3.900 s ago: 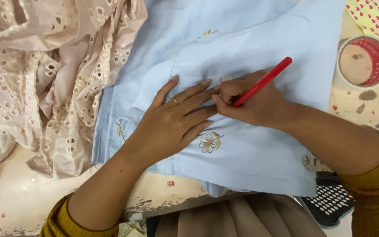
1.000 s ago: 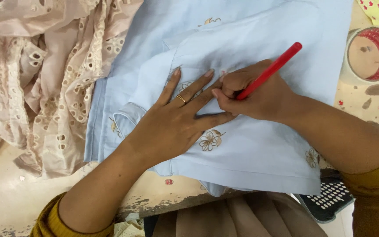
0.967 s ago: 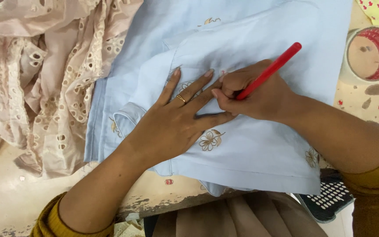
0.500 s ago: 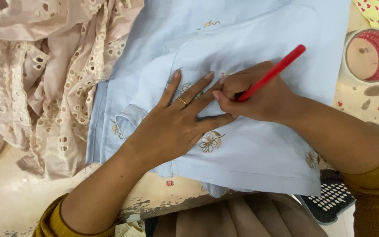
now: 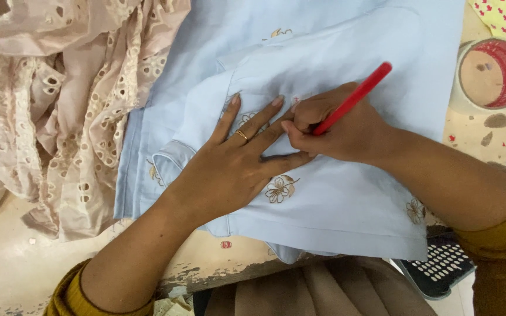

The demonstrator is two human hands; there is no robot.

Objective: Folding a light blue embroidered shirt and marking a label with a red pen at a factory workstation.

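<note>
1. Left hand is laid flat with fingers spread on the light blue fabric, pinning the folded layers down; it holds nothing, just presses

2. Right hand has its fingers pinched together around a red pencil, tip down on the cloth right beside the left fingertips

3. The blue fabric covers the middle of the worktable and hangs a bit over the near edge (small gold flower embroidery sits just under the left palm)

4. Looks to me like the marking step is underway, with a line or dot going onto the cloth

5. A pink eyelet lace fabric is bunched toward the left edge, and a tape roll sits near the far right corner

6. Judging from this, the next stroke needs the flat hand holding steady so the layers don't creep under the pencil tip
</note>
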